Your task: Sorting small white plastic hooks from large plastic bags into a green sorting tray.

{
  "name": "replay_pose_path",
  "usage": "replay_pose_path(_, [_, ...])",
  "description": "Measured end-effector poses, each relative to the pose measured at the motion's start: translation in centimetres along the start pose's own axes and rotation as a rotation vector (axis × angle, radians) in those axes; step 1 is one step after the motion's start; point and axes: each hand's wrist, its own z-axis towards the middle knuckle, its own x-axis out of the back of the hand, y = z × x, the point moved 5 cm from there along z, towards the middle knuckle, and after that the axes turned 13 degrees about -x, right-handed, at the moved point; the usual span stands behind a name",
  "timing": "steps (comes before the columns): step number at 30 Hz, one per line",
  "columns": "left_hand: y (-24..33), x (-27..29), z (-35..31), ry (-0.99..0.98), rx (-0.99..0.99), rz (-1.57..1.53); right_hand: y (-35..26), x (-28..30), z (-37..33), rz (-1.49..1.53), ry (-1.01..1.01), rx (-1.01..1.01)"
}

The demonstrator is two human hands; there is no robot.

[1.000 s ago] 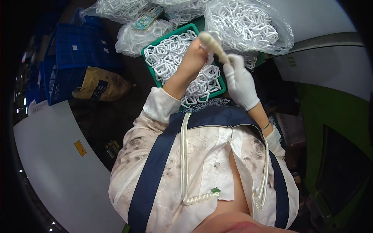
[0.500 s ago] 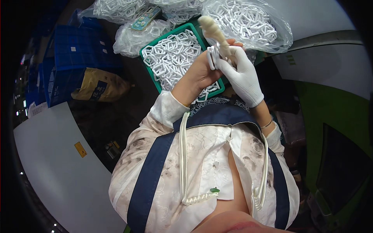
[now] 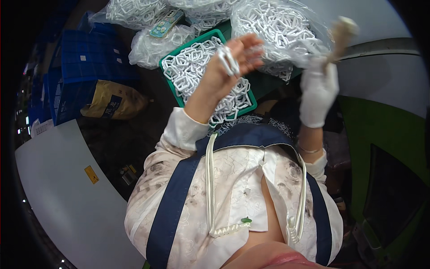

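My bare left hand (image 3: 224, 67) hovers over a green tray (image 3: 167, 80) full of white plastic chain links (image 3: 188, 74). Its fingers are spread and slightly smeared, while a few white links (image 3: 229, 61) are held against the palm at the thumb. Farther right, my right hand (image 3: 319, 92) in a white knit glove is raised and blurred. From its grip rises a cream-coloured, stick-like tool with a thick, wrapped-looking end (image 3: 344, 36); the fingers hide its lower part.
Clear plastic bags of white links (image 3: 277, 29) stand behind the tray, and a patterned phone case (image 3: 167, 24) lies on one. At left are blue crates (image 3: 92, 56) and a brown paper sack (image 3: 114, 99). Pale panels (image 3: 62, 179) flank me.
My hands have parted. The right one moved right with the cream tool, away from the links; the left drew slightly left and its fingers opened out, links still in the palm.
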Motion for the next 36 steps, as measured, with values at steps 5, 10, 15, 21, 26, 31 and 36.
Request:
replay_pose_path(5, [9.9, -6.1, 4.0, -0.005, -0.818, 0.654, -8.0, 3.7, 1.9, 0.068, 0.338, 0.249])
replay_pose_path(10, [4.0, -5.9, 9.8, -0.216, -1.185, 1.923, -3.0, 1.2, 6.2, -0.478, 0.137, 0.230])
replay_pose_path(15, [3.3, -3.3, 9.3, -0.277, -0.801, 1.810, 2.9, 5.9, 6.9, -0.721, 0.092, -0.168])
replay_pose_path(21, [5.5, 2.4, 7.4, -0.025, -0.891, 1.635, 0.5, 0.5, 7.2, -1.079, -0.187, 0.071])
replay_pose_path(26, [4.7, 5.4, 5.4, -0.042, -0.716, 1.650, 0.6, -0.4, 12.3, -1.464, -0.146, -0.150])
replay_pose_path(31, [4.6, 12.5, 1.0, 0.018, -0.449, 1.911, -0.2, 0.0, 15.0, -1.566, -0.027, -0.159])
replay_pose_path(36, [0.1, 16.7, 0.3, -0.007, -0.156, 2.070, 0.9, -4.4, 11.8, -1.634, -0.187, 0.000])
